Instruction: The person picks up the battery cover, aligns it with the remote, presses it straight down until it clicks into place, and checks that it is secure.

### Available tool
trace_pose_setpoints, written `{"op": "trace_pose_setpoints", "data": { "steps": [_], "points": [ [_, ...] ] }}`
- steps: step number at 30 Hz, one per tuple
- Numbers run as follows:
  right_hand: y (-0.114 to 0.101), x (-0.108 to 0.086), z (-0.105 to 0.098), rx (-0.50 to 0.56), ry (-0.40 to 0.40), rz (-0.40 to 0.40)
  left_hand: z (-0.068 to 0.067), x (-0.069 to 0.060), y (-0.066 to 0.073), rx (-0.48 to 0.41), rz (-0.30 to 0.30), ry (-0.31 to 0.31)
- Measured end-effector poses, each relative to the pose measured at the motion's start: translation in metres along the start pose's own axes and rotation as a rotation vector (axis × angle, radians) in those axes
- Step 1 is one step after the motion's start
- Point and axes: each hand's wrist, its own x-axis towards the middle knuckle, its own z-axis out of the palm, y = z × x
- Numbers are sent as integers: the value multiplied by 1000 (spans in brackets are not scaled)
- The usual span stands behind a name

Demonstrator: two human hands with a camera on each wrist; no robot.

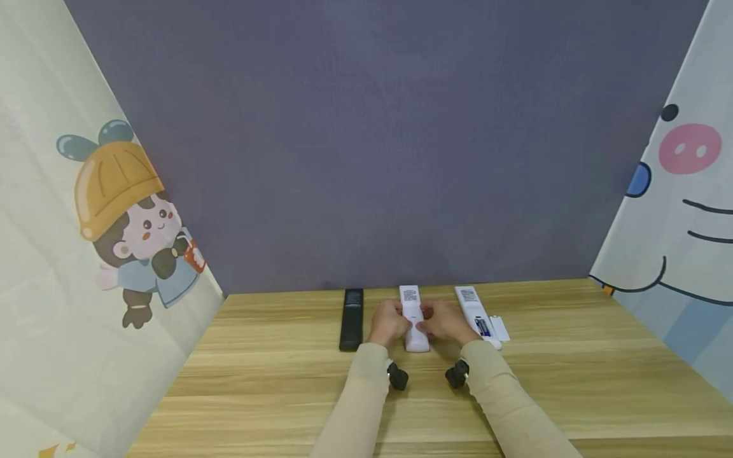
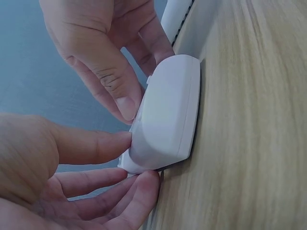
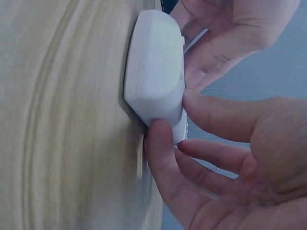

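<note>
A: Which thing is being held, please?
B: A white remote control — it is long and narrow, with a rounded near end. Its back looks up, and at the far end there is a printed label.
A: And how does it lie?
B: Lengthwise on the counter — the left grip and the right grip hold its opposite sides.

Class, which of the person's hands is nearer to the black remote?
Left. The left hand is just right of the black remote; the right hand is farther right, beyond the middle white remote.
</note>
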Motion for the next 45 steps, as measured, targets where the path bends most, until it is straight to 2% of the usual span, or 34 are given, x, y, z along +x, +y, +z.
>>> {"op": "trace_pose_setpoints", "data": {
  "steps": [7, 15, 22, 35, 45],
  "points": [
    [-5, -14, 6, -91, 36, -20, -3, -11, -3, 44, 21, 2],
    [-9, -29, 15, -83, 58, 13, -7, -23, -7, 34, 38, -30],
    [-8, -28, 14, -99, 53, 17, -7, -25, -4, 54, 42, -42],
    [-11, -29, 17, -35, 48, 32, -9, -26, -4, 45, 39, -51],
    [-10, -27, 16, -97, 42, 24, -8, -25, -5, 45, 33, -44]
  ]
}}
